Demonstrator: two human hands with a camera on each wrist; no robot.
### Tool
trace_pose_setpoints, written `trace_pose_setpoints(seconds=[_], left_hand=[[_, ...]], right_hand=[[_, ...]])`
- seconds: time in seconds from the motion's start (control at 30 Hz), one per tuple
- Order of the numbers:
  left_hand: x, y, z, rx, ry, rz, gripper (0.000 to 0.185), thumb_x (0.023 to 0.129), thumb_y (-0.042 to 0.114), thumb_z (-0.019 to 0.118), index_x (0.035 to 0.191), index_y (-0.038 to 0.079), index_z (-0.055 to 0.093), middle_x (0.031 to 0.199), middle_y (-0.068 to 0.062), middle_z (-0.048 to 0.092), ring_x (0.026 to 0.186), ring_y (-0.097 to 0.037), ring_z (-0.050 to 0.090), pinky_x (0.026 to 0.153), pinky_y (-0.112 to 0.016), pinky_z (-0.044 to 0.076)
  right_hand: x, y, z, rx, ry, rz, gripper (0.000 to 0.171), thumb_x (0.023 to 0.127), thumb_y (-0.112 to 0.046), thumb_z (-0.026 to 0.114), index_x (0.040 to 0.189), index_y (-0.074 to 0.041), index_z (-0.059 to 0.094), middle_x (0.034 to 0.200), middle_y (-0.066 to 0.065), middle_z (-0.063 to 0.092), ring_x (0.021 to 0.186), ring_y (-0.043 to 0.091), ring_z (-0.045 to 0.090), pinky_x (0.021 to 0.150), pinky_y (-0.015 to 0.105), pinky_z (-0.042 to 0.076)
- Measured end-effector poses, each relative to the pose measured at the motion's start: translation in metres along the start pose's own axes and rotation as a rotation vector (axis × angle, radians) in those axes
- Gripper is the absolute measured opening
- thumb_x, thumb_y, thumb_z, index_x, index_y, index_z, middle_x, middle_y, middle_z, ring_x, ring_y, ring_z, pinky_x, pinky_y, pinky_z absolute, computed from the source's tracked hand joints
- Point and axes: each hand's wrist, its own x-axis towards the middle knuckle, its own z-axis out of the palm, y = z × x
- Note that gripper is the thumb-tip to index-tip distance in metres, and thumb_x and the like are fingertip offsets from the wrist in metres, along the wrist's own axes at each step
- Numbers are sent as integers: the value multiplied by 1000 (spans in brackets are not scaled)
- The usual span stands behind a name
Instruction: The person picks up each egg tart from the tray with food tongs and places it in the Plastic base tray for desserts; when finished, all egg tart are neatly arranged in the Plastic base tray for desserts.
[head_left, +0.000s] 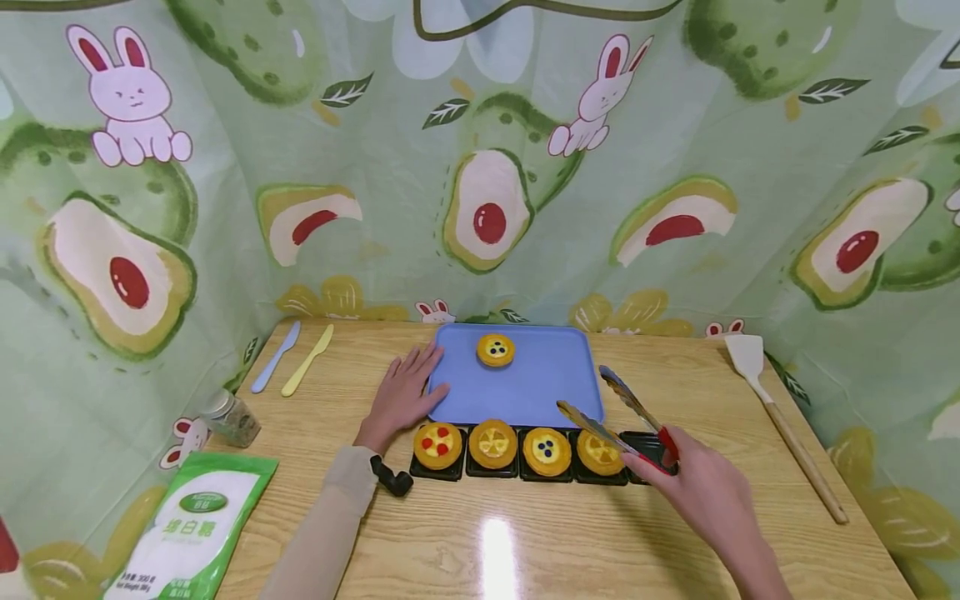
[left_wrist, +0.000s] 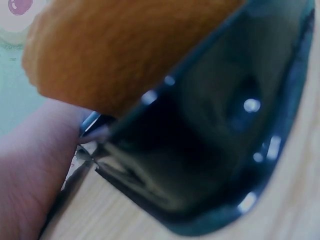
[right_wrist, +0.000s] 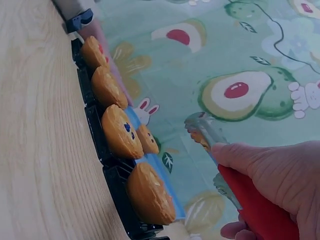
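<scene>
A blue tray (head_left: 547, 383) lies at the back middle of the wooden table, with one blueberry tart (head_left: 496, 350) on it. In front runs a row of black holders (head_left: 645, 448). Several hold tarts, from a red-berry tart (head_left: 437, 444) to a yellow one (head_left: 600, 452), and the rightmost is empty. My left hand (head_left: 408, 392) lies flat on the table, fingers touching the tray's left edge. My right hand (head_left: 686, 479) grips red-handled tongs (head_left: 626, 400), whose arms stand apart above the right end of the row with nothing between them. The right wrist view shows the tongs (right_wrist: 205, 130) and the tarts (right_wrist: 120, 132).
A blue knife (head_left: 275, 357) and a yellow knife (head_left: 307, 360) lie at the back left. A small jar (head_left: 231, 417) and a green bag (head_left: 191, 525) sit at the front left. A wooden-handled spatula (head_left: 780, 417) lies along the right edge. Patterned cloth walls surround the table.
</scene>
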Motion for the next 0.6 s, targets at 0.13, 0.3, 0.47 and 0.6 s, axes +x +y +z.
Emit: trace_pose_setpoints(seconds=[0.13, 0.3, 0.47, 0.6], left_hand=[[0, -1, 0, 4, 0, -1, 76, 105, 61, 43, 168, 24, 22, 175, 3, 15, 161, -31, 14, 128, -58, 9], [0, -2, 1, -3, 11, 3, 76, 105, 61, 43, 168, 22, 23, 175, 1, 16, 161, -32, 14, 128, -59, 9], [0, 0, 0, -10, 22, 16, 76, 105, 59, 46, 168, 21, 26, 174, -2, 20, 160, -35, 17, 127, -60, 10], [-1, 1, -1, -2, 22, 16, 76, 105, 59, 46, 168, 21, 26, 174, 0, 19, 160, -35, 19, 127, -59, 12]], right_hand=[[6, -3, 3, -23, 21, -25, 56, 88, -70, 71, 87, -16, 56, 64, -4, 45, 51, 16, 39, 45, 32, 24], [15, -9, 12, -36, 38, -67, 56, 87, -67, 74, 81, -16, 53, 61, -4, 42, 49, 15, 38, 44, 31, 24], [24, -18, 20, 13, 13, -58, 59, 87, -66, 75, 80, -12, 54, 60, -2, 44, 49, 15, 39, 46, 30, 28], [35, -25, 25, 46, 5, -68, 63, 87, -68, 73, 82, -8, 55, 61, -1, 45, 50, 16, 40, 47, 30, 29]])
